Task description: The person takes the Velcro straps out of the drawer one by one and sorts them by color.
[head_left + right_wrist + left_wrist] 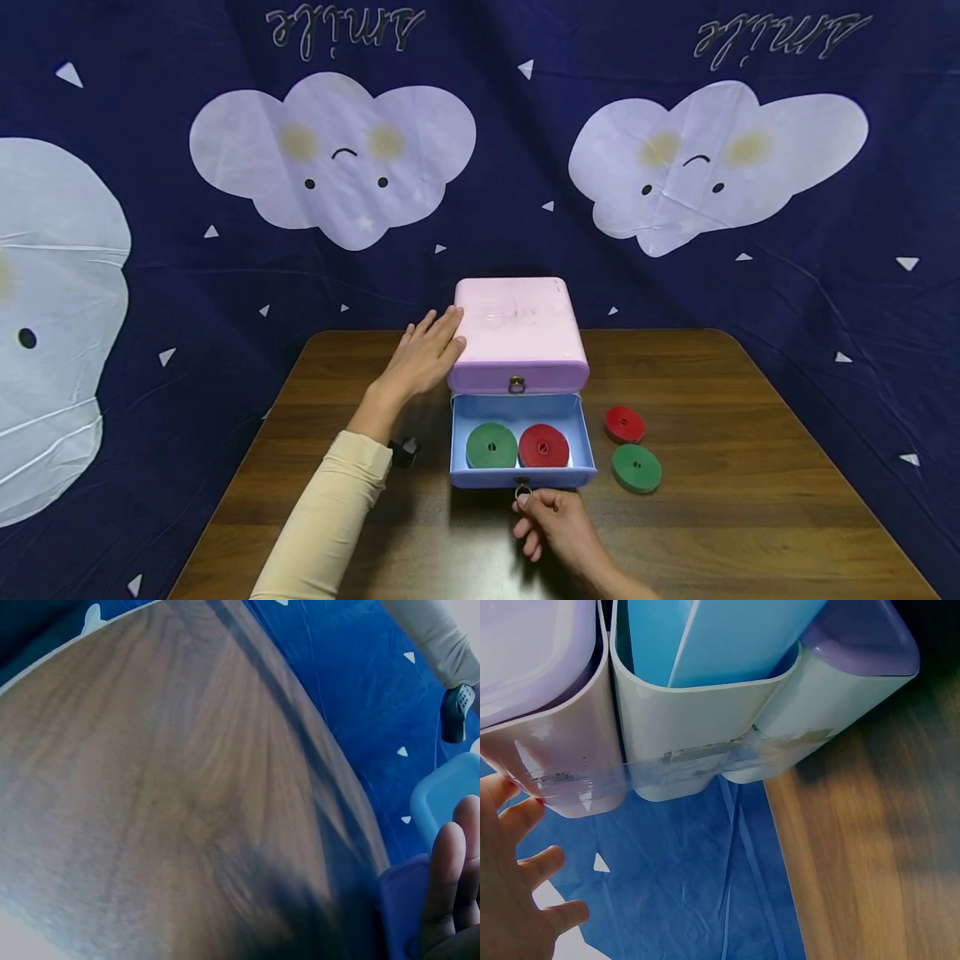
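A small stacked drawer box with a pink top (517,321) stands on the table. Its blue drawer (480,478) is pulled out toward me. Side by side in that drawer lie a green roll of tape or strap (480,452) and a red roll (555,450). My left hand (420,357) rests against the box's upper left edge with fingers extended. With thumb and index finger, my right hand (561,525) pinches the drawer's ring pull (523,492). In the left wrist view, clear tape (682,774) runs across the box's casings.
On the table (705,533), right of the box, lie another red roll (625,425) and another green roll (637,468). A dark wrist device (405,452) shows beside my left sleeve. Behind the table hangs a blue cloth (517,167) with printed clouds.
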Demonstrator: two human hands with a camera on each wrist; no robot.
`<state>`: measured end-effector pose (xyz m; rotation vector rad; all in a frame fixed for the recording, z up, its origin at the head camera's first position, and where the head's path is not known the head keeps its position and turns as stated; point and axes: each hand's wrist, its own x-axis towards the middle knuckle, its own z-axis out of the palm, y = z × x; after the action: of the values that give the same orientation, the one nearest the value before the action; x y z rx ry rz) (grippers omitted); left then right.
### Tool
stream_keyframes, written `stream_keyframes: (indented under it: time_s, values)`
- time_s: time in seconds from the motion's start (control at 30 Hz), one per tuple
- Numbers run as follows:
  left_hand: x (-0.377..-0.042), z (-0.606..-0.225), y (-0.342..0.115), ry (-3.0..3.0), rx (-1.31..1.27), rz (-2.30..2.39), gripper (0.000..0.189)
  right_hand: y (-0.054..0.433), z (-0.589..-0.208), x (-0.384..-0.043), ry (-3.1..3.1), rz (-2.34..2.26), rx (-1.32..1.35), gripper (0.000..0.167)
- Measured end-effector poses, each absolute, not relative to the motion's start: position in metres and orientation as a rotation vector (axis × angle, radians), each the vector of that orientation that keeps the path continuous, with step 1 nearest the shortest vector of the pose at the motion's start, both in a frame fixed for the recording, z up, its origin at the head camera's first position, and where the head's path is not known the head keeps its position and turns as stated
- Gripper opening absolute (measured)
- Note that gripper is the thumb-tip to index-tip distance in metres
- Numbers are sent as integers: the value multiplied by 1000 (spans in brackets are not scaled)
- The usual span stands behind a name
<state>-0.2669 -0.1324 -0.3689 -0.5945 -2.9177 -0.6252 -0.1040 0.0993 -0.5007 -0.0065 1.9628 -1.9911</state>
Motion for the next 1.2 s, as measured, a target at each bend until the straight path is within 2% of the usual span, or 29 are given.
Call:
stream_keyframes:
  time_s: [0.63,0.93,1.2]
  values:
    - [-267,-370,-133,-2912,-598,-639,57,102,-504,-88,1912,-1939,-45,38]
    - [-266,-369,-133,-2908,-601,-647,57,118,-457,-85,2003,-1919,-244,32]
    - [-266,-370,-132,-2914,-591,-658,57,140,-414,-98,2270,-1885,-497,29]
